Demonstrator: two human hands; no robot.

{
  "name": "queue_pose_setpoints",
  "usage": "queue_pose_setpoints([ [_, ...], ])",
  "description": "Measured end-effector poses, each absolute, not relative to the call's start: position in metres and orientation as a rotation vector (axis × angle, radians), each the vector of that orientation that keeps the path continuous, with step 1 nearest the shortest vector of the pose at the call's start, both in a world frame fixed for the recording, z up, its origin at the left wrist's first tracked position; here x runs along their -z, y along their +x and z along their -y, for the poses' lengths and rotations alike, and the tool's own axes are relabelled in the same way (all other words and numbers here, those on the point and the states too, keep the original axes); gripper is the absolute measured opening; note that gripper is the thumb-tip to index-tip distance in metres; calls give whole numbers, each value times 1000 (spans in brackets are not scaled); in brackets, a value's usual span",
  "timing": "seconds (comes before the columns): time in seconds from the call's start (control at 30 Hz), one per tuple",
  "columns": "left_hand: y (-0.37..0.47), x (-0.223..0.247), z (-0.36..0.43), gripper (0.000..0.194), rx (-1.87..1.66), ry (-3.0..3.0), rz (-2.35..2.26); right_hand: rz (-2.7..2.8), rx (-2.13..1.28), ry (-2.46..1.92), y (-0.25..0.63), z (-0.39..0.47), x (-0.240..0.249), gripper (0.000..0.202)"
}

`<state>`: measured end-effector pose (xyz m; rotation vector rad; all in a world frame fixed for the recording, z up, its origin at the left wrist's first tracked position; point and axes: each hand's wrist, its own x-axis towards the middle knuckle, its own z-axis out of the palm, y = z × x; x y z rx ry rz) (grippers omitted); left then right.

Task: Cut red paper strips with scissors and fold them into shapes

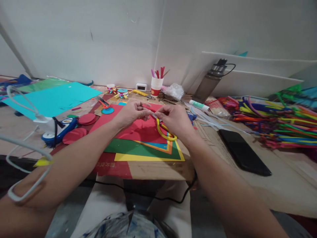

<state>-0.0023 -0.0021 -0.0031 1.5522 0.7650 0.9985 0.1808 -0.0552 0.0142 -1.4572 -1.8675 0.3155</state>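
My left hand point(133, 114) and my right hand point(173, 119) meet above a stack of coloured paper. Between their pinched fingertips is a narrow red paper strip point(148, 108), its ends partly hidden by the fingers. Just under my right hand shows a yellow loop point(162, 135), which looks like a scissors handle; whether the hand holds it or it lies on the paper, I cannot tell. Below the hands lies a red sheet point(135, 130), on top of green paper point(121, 147) and yellow paper point(148, 157).
Red paper discs point(87, 119) and a blue device point(59, 132) with white cables lie left. Behind stand a paper cup point(156, 87) with pens and small paper crafts point(122, 93). At right are a bottle point(208, 86), a phone point(244, 152) and many pipe cleaners point(284, 119).
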Motion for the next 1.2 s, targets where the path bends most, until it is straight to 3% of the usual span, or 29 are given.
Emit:
queue_pose_setpoints([
  [0.3,2,8,5,25,-1056,1519,-766,1846,-380,-1395,178,55,-11,23],
  [1.2,9,9,10,31,-1085,1279,-685,1844,-442,-1345,173,57,-13,22],
])
